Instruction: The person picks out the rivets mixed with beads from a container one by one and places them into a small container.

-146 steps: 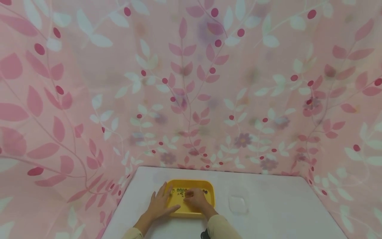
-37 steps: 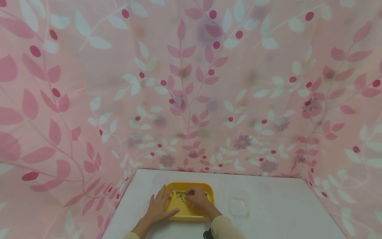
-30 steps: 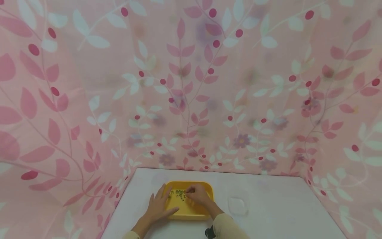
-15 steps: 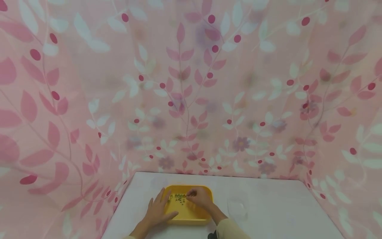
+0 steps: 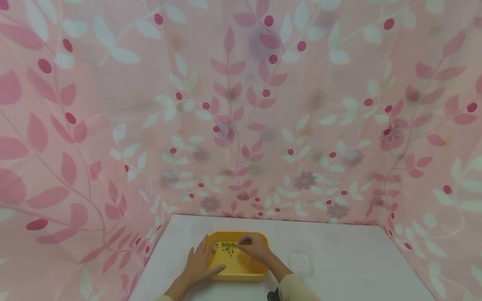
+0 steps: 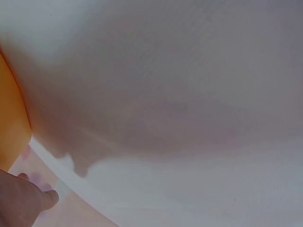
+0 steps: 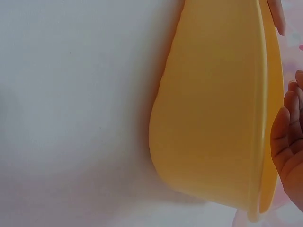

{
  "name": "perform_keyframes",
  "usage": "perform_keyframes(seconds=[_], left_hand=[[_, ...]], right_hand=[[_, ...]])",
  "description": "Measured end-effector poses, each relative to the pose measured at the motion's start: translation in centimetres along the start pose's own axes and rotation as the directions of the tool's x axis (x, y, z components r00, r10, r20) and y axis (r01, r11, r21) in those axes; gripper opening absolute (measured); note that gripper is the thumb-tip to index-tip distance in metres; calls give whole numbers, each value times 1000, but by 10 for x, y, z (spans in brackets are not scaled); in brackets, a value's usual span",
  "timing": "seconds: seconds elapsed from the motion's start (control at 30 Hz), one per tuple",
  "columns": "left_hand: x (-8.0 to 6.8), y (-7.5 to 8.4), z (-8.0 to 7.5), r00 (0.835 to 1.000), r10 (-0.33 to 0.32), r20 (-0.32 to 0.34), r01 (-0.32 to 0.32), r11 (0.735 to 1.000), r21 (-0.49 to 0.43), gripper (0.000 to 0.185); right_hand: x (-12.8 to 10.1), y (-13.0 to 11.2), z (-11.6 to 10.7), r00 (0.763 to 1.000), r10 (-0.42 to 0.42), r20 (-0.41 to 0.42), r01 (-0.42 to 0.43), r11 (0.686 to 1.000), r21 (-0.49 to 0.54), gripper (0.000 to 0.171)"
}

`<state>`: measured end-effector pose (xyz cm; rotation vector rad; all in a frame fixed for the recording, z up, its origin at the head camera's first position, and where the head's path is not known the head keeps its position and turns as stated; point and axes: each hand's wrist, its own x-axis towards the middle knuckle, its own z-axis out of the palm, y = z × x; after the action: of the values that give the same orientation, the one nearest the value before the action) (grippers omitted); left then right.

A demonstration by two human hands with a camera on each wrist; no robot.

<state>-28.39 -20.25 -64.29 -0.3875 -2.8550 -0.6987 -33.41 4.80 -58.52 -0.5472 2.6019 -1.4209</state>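
A yellow tray (image 5: 237, 276) holds a row of small, shiny round pieces (image 5: 229, 245), with several smaller dark bits (image 5: 228, 251) scattered just below them. My left hand (image 5: 197, 263) lies over the tray's left edge, fingers spread and straight, thumb reaching along the near side. Inside the tray, my right hand (image 5: 256, 247) has its fingers curled and its thumb and fingertips pinching at a small round piece at the row's right end. In the right wrist view the tray's wall (image 7: 208, 118) hides the pieces, and my curled right hand (image 7: 291, 137) shows above its rim.
The tray stands on a white table (image 5: 350, 263). To its right lies a clear, square plastic container (image 5: 300, 262). Pink curtains (image 5: 241, 125) with a leaf pattern close in the back and both sides of the table.
My right hand has shifted slightly to the right along the row, uncovering more round pieces at its end. My left hand has stayed at the tray's left edge.
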Motion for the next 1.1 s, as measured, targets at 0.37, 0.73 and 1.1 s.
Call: perform_keyframes(seconds=[0.37, 0.73, 1.1], left_hand=[[1, 1, 0, 1000, -12, 3, 12, 1000, -7, 95], [-3, 2, -2, 1000, 1, -23, -1, 1000, -6, 93], [-1, 4, -2, 1000, -6, -19, 6, 1000, 5, 95]], right_hand=[[1, 5, -11, 997, -76, -29, 76, 997, -2, 12], [-6, 7, -23, 995, -93, -31, 93, 996, 0, 15], [-13, 12, -51, 998, -54, -27, 54, 998, -17, 15]])
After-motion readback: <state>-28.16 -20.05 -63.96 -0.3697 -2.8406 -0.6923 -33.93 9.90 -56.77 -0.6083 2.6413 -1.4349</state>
